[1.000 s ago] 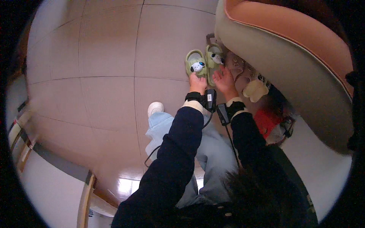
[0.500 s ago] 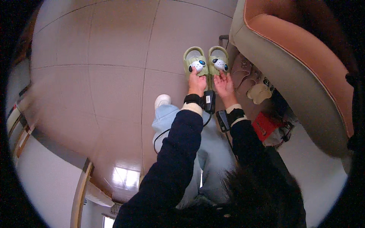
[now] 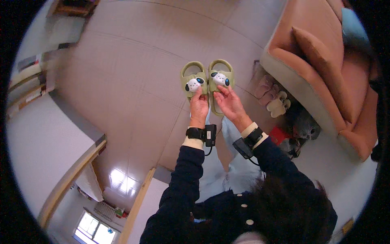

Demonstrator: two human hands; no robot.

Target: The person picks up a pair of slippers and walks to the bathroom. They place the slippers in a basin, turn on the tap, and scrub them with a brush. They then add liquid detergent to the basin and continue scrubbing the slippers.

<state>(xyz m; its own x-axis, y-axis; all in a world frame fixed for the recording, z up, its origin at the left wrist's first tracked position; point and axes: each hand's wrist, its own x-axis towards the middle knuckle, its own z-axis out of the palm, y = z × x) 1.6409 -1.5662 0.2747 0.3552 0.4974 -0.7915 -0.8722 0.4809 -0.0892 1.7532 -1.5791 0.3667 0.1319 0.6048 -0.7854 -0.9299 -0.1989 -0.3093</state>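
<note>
Two green slippers with puppy faces on the straps are side by side in front of me, toes pointing away. My left hand [image 3: 199,109] grips the left slipper [image 3: 194,95], its thumb on top by the white puppy face and its other fingers mostly hidden. At the right slipper [image 3: 216,107], my right hand [image 3: 230,105] has its palm partly turned up. Its fingers are apart, with the tips touching the strap near the puppy's face. Black straps with small black boxes are around both my wrists.
To the right stands an orange and beige sofa [image 3: 280,57] with a cushion [image 3: 321,61]. Pink slippers [image 3: 266,90], cream slippers [image 3: 278,104] and a red item [image 3: 278,135] lie beside it. A white wall with wooden trim [image 3: 73,179] is at lower left.
The slippers and both hands appear lower and further left in view, and the slippers look nearer. My view has turned, showing more of the sofa and a window.
</note>
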